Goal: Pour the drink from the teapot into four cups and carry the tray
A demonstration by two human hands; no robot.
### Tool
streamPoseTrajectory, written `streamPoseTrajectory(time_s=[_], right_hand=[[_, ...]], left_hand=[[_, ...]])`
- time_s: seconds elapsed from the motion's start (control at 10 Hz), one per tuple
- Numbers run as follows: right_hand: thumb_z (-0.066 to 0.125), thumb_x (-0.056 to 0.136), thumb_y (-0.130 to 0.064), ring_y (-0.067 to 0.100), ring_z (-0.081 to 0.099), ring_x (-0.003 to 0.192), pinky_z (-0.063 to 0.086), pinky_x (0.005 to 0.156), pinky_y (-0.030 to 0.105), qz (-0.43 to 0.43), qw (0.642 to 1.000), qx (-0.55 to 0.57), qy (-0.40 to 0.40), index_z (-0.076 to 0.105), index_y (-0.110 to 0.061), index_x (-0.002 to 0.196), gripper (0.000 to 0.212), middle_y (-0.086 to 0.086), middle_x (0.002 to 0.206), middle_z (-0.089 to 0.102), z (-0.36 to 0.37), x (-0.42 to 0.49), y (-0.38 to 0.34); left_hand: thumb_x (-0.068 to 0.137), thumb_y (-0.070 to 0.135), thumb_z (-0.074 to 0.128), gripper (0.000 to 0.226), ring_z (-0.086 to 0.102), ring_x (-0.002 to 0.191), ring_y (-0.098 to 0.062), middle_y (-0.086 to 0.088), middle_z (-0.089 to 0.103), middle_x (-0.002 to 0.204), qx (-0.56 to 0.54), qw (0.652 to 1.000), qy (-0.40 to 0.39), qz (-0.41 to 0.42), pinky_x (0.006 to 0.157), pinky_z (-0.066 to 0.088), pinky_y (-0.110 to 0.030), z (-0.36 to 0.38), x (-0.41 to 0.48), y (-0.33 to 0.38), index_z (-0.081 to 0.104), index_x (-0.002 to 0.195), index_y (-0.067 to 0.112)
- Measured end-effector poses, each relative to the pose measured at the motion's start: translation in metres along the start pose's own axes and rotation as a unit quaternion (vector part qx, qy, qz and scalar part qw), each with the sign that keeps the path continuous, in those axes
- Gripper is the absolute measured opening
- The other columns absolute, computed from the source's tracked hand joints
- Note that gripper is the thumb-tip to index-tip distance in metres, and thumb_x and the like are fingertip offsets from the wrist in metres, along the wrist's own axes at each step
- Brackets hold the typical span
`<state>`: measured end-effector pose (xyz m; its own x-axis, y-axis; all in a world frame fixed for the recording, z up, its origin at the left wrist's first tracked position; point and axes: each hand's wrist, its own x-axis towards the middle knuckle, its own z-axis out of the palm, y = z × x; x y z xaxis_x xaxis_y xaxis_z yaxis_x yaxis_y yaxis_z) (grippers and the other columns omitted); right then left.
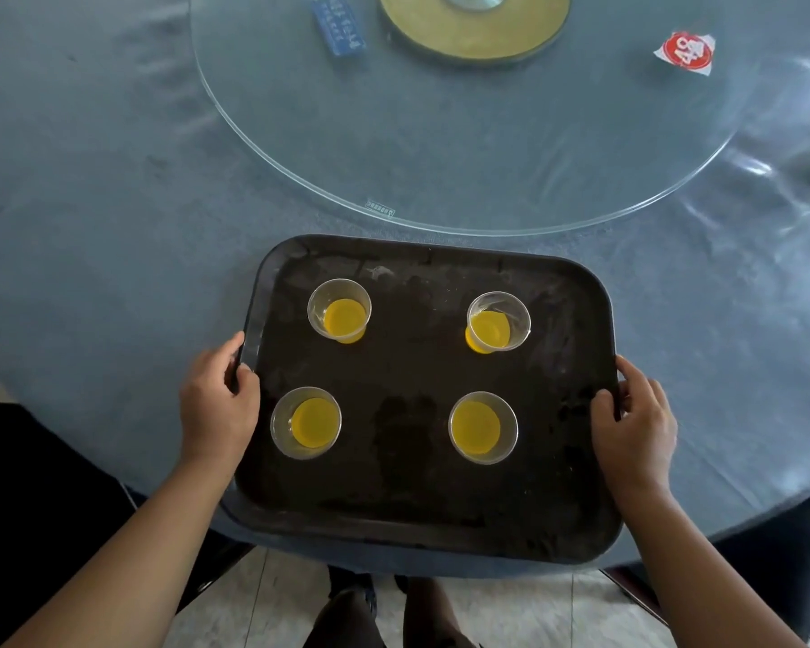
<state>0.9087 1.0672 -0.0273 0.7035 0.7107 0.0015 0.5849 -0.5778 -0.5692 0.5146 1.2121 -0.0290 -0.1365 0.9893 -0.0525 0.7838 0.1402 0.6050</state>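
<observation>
A black rectangular tray (422,516) sits at the near edge of the round table, its front edge hanging over the table's rim. Several clear plastic cups stand on it, each holding yellow drink: far left (340,311), far right (499,321), near left (306,423) and near right (483,427). My left hand (216,404) grips the tray's left rim, thumb over the top. My right hand (634,423) grips the right rim in the same way. No teapot is in view.
The table (90,203) has a blue cloth under clear plastic. A glass turntable (464,147) lies beyond the tray, with a gold base (473,25), a blue packet (337,23) and a red-and-white sticker (686,51). Dark chairs flank my legs below.
</observation>
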Motion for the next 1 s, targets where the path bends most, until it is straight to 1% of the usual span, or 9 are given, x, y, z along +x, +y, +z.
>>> streamPoseTrajectory(time_s=[0.1,0.3,0.4,0.5,0.6,0.7,0.8,0.9,1.0], right_hand=[[0.058,0.094,-0.011,0.02,0.057,0.087,0.046,0.08,0.036,0.0,1.0,-0.004,0.001,0.056,-0.011,0.137,0.044,0.011,0.108,0.063,0.0,0.0,0.0],[0.059,0.094,-0.013,0.025,0.062,0.094,0.052,0.084,0.044,0.001,1.0,-0.008,-0.001,0.055,-0.013,0.137,0.043,0.013,0.117,0.063,0.002,0.001,0.0],[0.059,0.096,-0.016,0.028,0.062,0.101,0.053,0.086,0.047,0.008,1.0,-0.012,-0.001,0.054,-0.014,0.139,0.043,0.013,0.122,0.062,0.002,0.001,-0.002],[0.058,0.096,-0.019,0.028,0.062,0.102,0.052,0.085,0.044,0.007,1.0,-0.019,0.002,0.053,-0.015,0.14,0.044,0.012,0.121,0.06,0.002,0.0,-0.002],[0.057,0.096,-0.02,0.028,0.061,0.097,0.05,0.084,0.043,0.001,1.0,-0.031,0.002,0.052,-0.016,0.141,0.046,0.012,0.119,0.06,0.002,-0.001,-0.001],[0.055,0.097,-0.019,0.027,0.059,0.093,0.049,0.081,0.039,0.002,0.998,-0.053,-0.021,0.048,-0.018,0.145,0.049,0.012,0.118,0.058,-0.002,-0.003,-0.004],[0.052,0.095,-0.019,0.024,0.053,0.08,0.047,0.071,0.036,-0.003,0.993,-0.091,-0.074,0.05,-0.021,0.138,0.043,0.01,0.105,0.053,-0.012,-0.006,-0.012],[0.053,0.09,-0.02,0.031,0.053,0.08,0.041,0.068,0.036,0.025,0.989,-0.11,-0.098,0.06,-0.009,0.103,0.018,0.013,0.095,0.053,-0.022,-0.01,-0.02],[0.056,0.088,-0.022,0.037,0.055,0.091,0.042,0.072,0.037,0.029,0.987,-0.115,-0.107,0.063,-0.003,0.09,0.02,0.016,0.099,0.056,-0.031,-0.02,-0.029]], left_hand=[[0.097,-0.006,0.059,0.04,0.065,0.105,-0.044,-0.028,0.068,0.117,0.011,1.0,0.01,0.021,0.085,0.048,-0.038,0.002,0.001,-0.002,0.062,0.137,-0.006],[0.097,-0.005,0.059,0.039,0.066,0.106,-0.043,-0.027,0.069,0.117,-0.003,1.0,0.015,0.023,0.089,0.052,-0.044,0.005,0.005,-0.005,0.064,0.136,-0.005],[0.098,-0.003,0.058,0.039,0.065,0.114,-0.042,-0.026,0.069,0.124,-0.022,1.0,0.01,0.013,0.095,0.053,-0.049,0.005,0.005,-0.006,0.064,0.136,-0.004],[0.1,0.001,0.057,0.039,0.063,0.122,-0.041,-0.024,0.067,0.133,-0.036,0.999,0.0,-0.003,0.102,0.053,-0.052,0.004,0.006,-0.004,0.063,0.138,-0.001],[0.101,0.006,0.056,0.04,0.061,0.128,-0.039,-0.022,0.065,0.139,-0.05,0.999,-0.012,-0.016,0.106,0.051,-0.051,0.001,0.006,-0.002,0.061,0.141,0.003],[0.101,0.008,0.055,0.046,0.058,0.132,-0.039,-0.02,0.062,0.144,-0.047,0.997,-0.049,-0.029,0.109,0.048,-0.052,-0.004,0.006,-0.002,0.057,0.147,0.008],[0.103,0.013,0.053,0.053,0.051,0.138,-0.038,-0.019,0.053,0.153,0.017,0.993,-0.115,-0.021,0.112,0.045,-0.051,-0.015,0.006,0.002,0.046,0.156,0.014],[0.102,0.021,0.054,0.059,0.05,0.139,-0.039,-0.019,0.05,0.154,0.093,0.979,-0.183,-0.01,0.113,0.044,-0.051,-0.032,0.007,0.007,0.041,0.158,0.013],[0.1,0.026,0.055,0.057,0.057,0.13,-0.038,-0.015,0.062,0.142,0.124,0.973,-0.195,0.001,0.107,0.049,-0.049,-0.052,0.003,0.013,0.043,0.155,0.014]])
